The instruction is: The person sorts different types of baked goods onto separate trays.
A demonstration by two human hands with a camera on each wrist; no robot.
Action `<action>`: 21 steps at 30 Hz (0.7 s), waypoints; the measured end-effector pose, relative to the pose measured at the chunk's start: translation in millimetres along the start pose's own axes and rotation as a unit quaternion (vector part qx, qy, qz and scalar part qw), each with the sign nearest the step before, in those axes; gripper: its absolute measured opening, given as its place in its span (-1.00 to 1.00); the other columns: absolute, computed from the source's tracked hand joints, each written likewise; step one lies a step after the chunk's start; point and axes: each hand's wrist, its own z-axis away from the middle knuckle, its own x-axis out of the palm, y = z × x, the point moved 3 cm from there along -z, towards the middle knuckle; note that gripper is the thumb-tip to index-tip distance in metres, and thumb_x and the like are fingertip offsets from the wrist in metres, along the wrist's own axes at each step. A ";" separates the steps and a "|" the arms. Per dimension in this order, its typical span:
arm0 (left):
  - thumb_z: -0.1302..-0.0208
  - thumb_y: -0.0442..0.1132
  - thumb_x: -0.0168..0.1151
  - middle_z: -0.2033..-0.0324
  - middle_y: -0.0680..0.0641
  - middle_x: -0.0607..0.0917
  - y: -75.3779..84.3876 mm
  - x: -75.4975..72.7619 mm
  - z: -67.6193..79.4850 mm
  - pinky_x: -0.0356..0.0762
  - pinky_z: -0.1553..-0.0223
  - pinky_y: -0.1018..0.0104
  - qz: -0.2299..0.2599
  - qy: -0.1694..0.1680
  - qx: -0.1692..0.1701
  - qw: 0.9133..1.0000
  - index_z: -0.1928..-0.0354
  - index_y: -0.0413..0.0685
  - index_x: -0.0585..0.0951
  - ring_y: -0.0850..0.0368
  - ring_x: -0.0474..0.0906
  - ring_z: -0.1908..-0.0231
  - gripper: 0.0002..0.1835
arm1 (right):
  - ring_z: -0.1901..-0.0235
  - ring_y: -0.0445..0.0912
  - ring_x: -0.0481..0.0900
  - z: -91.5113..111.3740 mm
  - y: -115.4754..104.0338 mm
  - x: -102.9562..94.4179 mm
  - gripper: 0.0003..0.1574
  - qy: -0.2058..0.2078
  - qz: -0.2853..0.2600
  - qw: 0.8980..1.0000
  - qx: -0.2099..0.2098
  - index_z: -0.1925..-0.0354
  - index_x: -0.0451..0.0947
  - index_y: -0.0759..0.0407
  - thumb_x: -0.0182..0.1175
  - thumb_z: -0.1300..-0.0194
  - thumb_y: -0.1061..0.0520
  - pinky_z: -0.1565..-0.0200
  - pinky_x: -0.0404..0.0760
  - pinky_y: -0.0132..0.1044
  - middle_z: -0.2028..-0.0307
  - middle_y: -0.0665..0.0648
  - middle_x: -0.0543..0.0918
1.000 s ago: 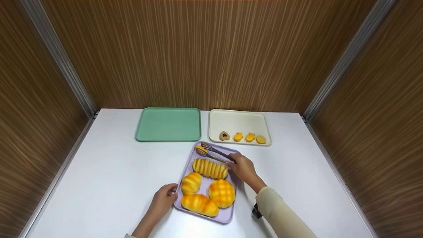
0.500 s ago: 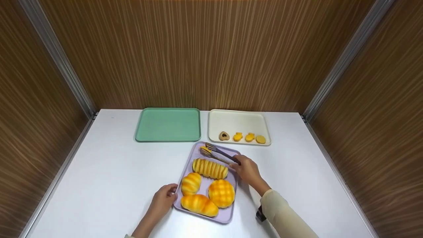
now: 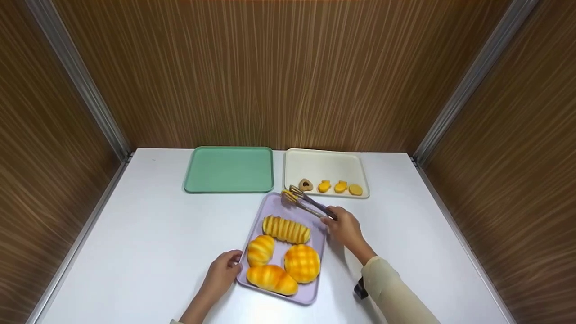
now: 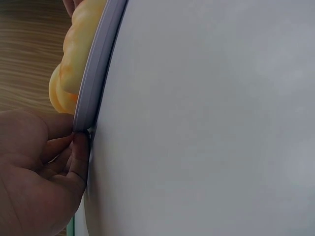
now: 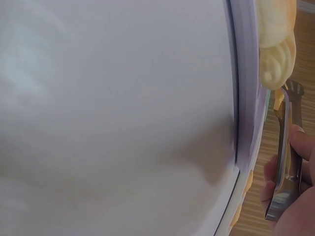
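Note:
The right hand (image 3: 345, 227) grips metal tongs (image 3: 315, 206) by the handles. A small yellow piece (image 3: 288, 195), maybe a cookie, shows at the tongs' tips, over the far end of the lavender tray (image 3: 306, 294). In the right wrist view the tongs (image 5: 288, 167) point away from the palm, and the yellow piece (image 5: 279, 99) is partly hidden. The left hand (image 3: 221, 272) pinches the tray's left rim; in the left wrist view its fingertips meet at the tray edge (image 4: 93, 78). On the tray lie a ridged roll (image 3: 286, 229), a small bun (image 3: 260, 250), a round checked bun (image 3: 302, 263) and a long bread (image 3: 272, 279).
Behind the lavender tray stand a green tray (image 3: 228, 170) and a cream tray (image 3: 321, 164). Along the cream tray's front edge are a brown triangular cookie (image 3: 305, 185) and several small yellow pieces (image 3: 340, 186). Wood-patterned walls (image 3: 288, 76) enclose the white table (image 3: 148, 234).
The right hand has moved right and slightly away with the tongs, and the yellow piece has travelled from the tray's far left corner toward the cream tray. The left hand has stayed put.

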 end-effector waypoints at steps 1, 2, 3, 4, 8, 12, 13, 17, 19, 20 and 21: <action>-0.31 -0.38 0.19 0.04 -0.12 0.65 0.0 0.1 0.0 0.60 0.24 0.40 0.000 0.000 0.000 1.000 -0.19 -0.27 0.56 0.13 0.55 0.16 -0.60 | 0.15 0.09 0.65 -1.5 1.0 -1.3 -0.67 0.004 0.001 1.000 0.001 0.06 0.69 0.19 0.40 -0.26 0.06 0.02 0.58 0.09 0.15 0.19 0.73; -0.32 -0.39 0.19 0.03 -0.13 0.65 0.1 0.1 0.2 0.60 0.26 0.40 0.002 -0.001 -0.001 1.000 -0.19 -0.27 0.56 0.12 0.55 0.16 -0.61 | 0.17 0.08 0.64 -3.0 2.2 -2.4 -0.68 0.008 0.003 1.000 0.003 0.07 0.69 0.19 0.40 -0.25 0.06 0.04 0.57 0.08 0.17 0.18 0.73; -0.32 -0.39 0.19 0.03 -0.13 0.65 0.3 -0.1 0.3 0.60 0.27 0.40 0.002 -0.001 0.001 1.000 -0.19 -0.27 0.56 0.12 0.55 0.17 -0.61 | 0.19 0.07 0.64 -4.7 3.4 -3.4 -0.69 0.012 0.003 1.000 0.005 0.09 0.69 0.18 0.41 -0.24 0.07 0.06 0.56 0.08 0.19 0.18 0.73; -0.32 -0.39 0.19 0.03 -0.12 0.65 0.0 -0.1 0.4 0.60 0.28 0.41 0.003 -0.001 -0.002 1.000 -0.19 -0.26 0.56 0.12 0.54 0.17 -0.61 | 0.21 0.07 0.62 -6.5 5.0 -4.2 -0.70 0.015 0.004 1.000 0.009 0.09 0.69 0.18 0.41 -0.24 0.07 0.08 0.55 0.07 0.20 0.18 0.72; -0.33 -0.39 0.18 0.03 -0.14 0.64 -0.7 -0.1 0.9 0.61 0.35 0.41 0.009 -0.004 -0.001 1.000 -0.19 -0.28 0.56 0.12 0.54 0.19 -0.61 | 0.21 0.06 0.61 -14.9 10.3 -7.5 -0.68 0.031 0.006 0.999 0.031 0.08 0.69 0.19 0.41 -0.24 0.07 0.09 0.54 0.05 0.21 0.18 0.72; -0.33 -0.39 0.18 0.03 -0.14 0.64 -0.9 -0.2 1.4 0.60 0.33 0.42 0.011 -0.003 -0.002 1.000 -0.18 -0.27 0.56 0.12 0.54 0.18 -0.62 | 0.26 0.05 0.57 -23.8 15.6 -11.0 -0.70 0.042 0.005 0.997 0.059 0.09 0.69 0.20 0.39 -0.27 0.06 0.12 0.53 0.04 0.25 0.18 0.71; -0.33 -0.39 0.19 0.03 -0.14 0.65 -0.8 -0.3 1.6 0.60 0.32 0.42 0.009 -0.001 0.001 1.000 -0.18 -0.26 0.57 0.12 0.54 0.18 -0.62 | 0.27 0.05 0.57 -26.0 16.7 -11.9 -0.71 0.044 0.008 0.997 0.063 0.10 0.69 0.19 0.37 -0.28 0.05 0.13 0.53 0.04 0.26 0.17 0.71; -0.31 -0.39 0.20 0.04 -0.14 0.66 -0.3 -0.4 2.2 0.60 0.26 0.41 0.005 0.006 0.010 1.000 -0.17 -0.26 0.58 0.11 0.55 0.16 -0.62 | 0.32 0.06 0.56 -34.4 21.1 -14.6 -0.76 0.050 0.013 0.996 0.079 0.14 0.68 0.18 0.34 -0.31 0.06 0.19 0.50 0.04 0.31 0.16 0.71; -0.30 -0.40 0.21 0.04 -0.13 0.66 0.0 -0.6 2.4 0.60 0.23 0.40 0.001 0.007 0.016 1.000 -0.16 -0.26 0.58 0.11 0.56 0.15 -0.62 | 0.29 0.08 0.60 -38.4 23.3 -15.2 -0.74 0.055 0.015 0.995 0.085 0.11 0.69 0.18 0.34 -0.32 0.05 0.18 0.52 0.06 0.29 0.17 0.73; -0.30 -0.40 0.22 0.04 -0.13 0.66 0.2 -0.7 2.4 0.59 0.21 0.38 0.001 0.007 0.016 1.000 -0.16 -0.26 0.58 0.11 0.55 0.15 -0.62 | 0.28 0.10 0.61 -40.1 24.4 -15.4 -0.73 0.056 0.016 0.994 0.089 0.09 0.68 0.18 0.33 -0.32 0.05 0.17 0.52 0.08 0.28 0.18 0.74; -0.30 -0.39 0.22 0.04 -0.12 0.66 0.3 -0.7 2.4 0.59 0.20 0.37 0.000 0.005 0.017 1.000 -0.17 -0.26 0.58 0.12 0.55 0.15 -0.62 | 0.26 0.12 0.63 -41.6 25.7 -15.4 -0.72 0.058 0.019 0.994 0.093 0.08 0.68 0.19 0.33 -0.32 0.05 0.16 0.53 0.10 0.26 0.19 0.74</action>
